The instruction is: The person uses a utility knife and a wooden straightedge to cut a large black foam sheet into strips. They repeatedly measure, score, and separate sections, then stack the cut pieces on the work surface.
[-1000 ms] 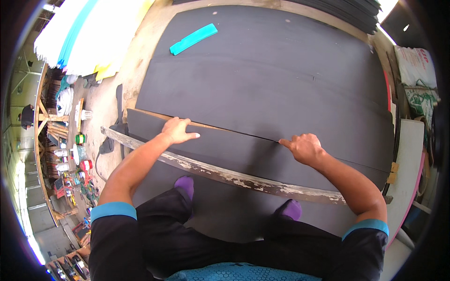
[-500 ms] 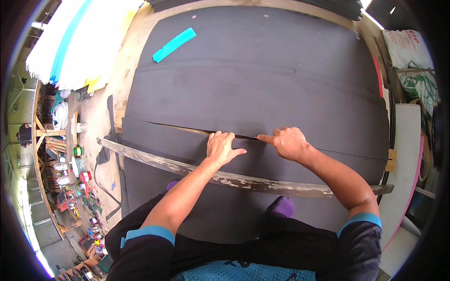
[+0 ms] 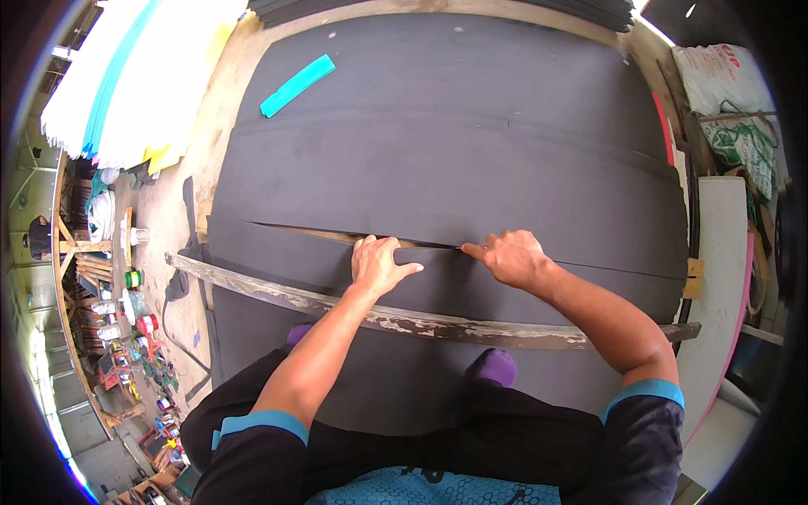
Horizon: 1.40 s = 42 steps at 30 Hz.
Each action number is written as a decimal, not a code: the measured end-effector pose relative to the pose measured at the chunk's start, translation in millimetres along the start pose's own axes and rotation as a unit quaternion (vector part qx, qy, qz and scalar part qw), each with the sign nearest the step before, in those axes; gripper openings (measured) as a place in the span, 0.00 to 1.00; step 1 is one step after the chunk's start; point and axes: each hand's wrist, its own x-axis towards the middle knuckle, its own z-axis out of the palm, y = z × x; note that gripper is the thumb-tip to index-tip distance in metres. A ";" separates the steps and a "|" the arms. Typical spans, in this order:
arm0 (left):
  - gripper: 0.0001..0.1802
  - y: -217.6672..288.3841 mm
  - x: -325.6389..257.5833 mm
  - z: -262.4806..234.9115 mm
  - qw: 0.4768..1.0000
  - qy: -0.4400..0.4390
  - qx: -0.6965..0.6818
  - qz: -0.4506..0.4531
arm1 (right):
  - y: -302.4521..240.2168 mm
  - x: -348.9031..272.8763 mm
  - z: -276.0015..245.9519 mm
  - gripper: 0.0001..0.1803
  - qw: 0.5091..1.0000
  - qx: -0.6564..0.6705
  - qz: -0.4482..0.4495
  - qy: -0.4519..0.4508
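Left hand [image 3: 380,263] lies released, palm flat on the near strip of the dark foam sheet [image 3: 438,168] just below the slit; the sheet covers most of the table. Right hand [image 3: 509,257] is clenched at the slit line, whatever it grips is hidden. Foam looks light, soft, floppy: pin it flat beside the cut, behind the worn wooden straightedge [image 3: 404,320].

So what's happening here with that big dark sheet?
A person is cutting a large dark foam sheet. The left hand presses flat on the near strip beside the slit, while the right hand is closed at the slit's end; any blade is hidden. A long worn wooden batten lies across the sheet, nearer the person.
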 end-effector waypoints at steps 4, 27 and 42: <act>0.34 -0.4 1.3 0.7 1.000 0.007 -0.013 0.008 | 12.3 -17.5 2.5 0.29 1.000 0.003 0.002 0.007; 0.36 6.5 -4.9 -8.3 0.999 0.025 -0.008 -0.027 | 7.9 -19.8 12.3 0.30 0.996 0.058 0.004 0.067; 0.38 -4.0 -3.7 0.4 0.999 0.030 -0.024 -0.007 | 16.0 -37.2 13.0 0.29 0.999 0.020 0.036 -0.007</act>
